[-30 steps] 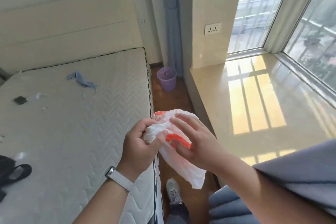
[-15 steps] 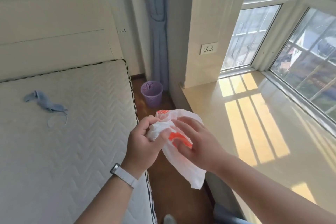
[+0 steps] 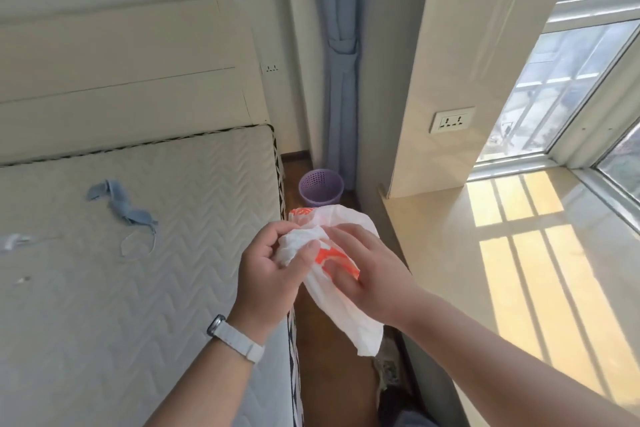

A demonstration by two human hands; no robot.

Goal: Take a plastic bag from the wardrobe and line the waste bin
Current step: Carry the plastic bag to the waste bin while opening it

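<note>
In the middle of the frame, two hands hold a white plastic bag [image 3: 341,308] with orange print. The left hand [image 3: 266,274] has its fingers curled shut around a bunched-up part of the bag, with the thumb pressing the plastic against them. The right hand [image 3: 370,274] lies on the other side, with its fingers pinching and rubbing the thin plastic. The rest of the bag hangs down below the hands, still flat and crumpled.

The purple waste bin [image 3: 321,188] stands on the brown floor in the upper middle of the frame, just above the hands in the picture. It sits between the corner of the mattress [image 3: 138,253] on the left and the window ledge [image 3: 502,270] on the right, in front of a tied blue curtain [image 3: 341,62]. It looks like it has no bag in it yet.

So the bag is already fetched, and the step now seems to be finding the mouth of the bag and pulling it open. Next, the fingers need to slide the two thin sides apart. Then the person has to step closer to the bin, push the bag down inside, and fold its edge over the rim.
</note>
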